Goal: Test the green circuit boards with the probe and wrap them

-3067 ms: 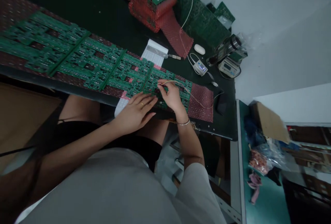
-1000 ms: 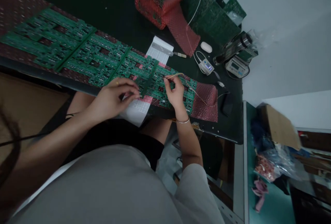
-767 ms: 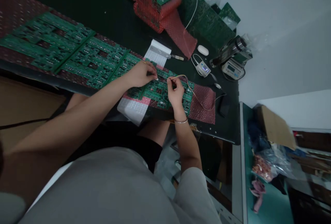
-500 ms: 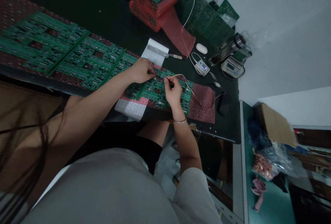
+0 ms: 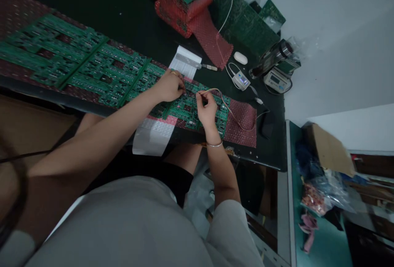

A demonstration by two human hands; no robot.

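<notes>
Green circuit boards (image 5: 111, 67) lie in a long row on red bubble wrap (image 5: 242, 121). Over a board toward the right of the row, my left hand (image 5: 170, 86) is closed, fingertips down at its surface; whatever they pinch is too small to make out. Just to its right, my right hand (image 5: 207, 107) pinches the end of a thin cable (image 5: 220, 93) close above the same board. From there the cable loops right across the bubble wrap to a connector (image 5: 259, 100) near a small white device with a lit screen (image 5: 241, 81).
A bubble-wrapped stack of boards (image 5: 184, 2) stands at the back. Nearer are a paper sheet (image 5: 184, 59), a brush (image 5: 209, 67), a white oval case (image 5: 240, 58), a metal flask (image 5: 273, 57) and a second display device (image 5: 277, 80). Another paper (image 5: 152, 137) hangs over the front edge.
Both hands stay at nearly the same spot over the board. The paper at the front edge hangs lower and flatter. Loose hair strands at the left have swung aside.
</notes>
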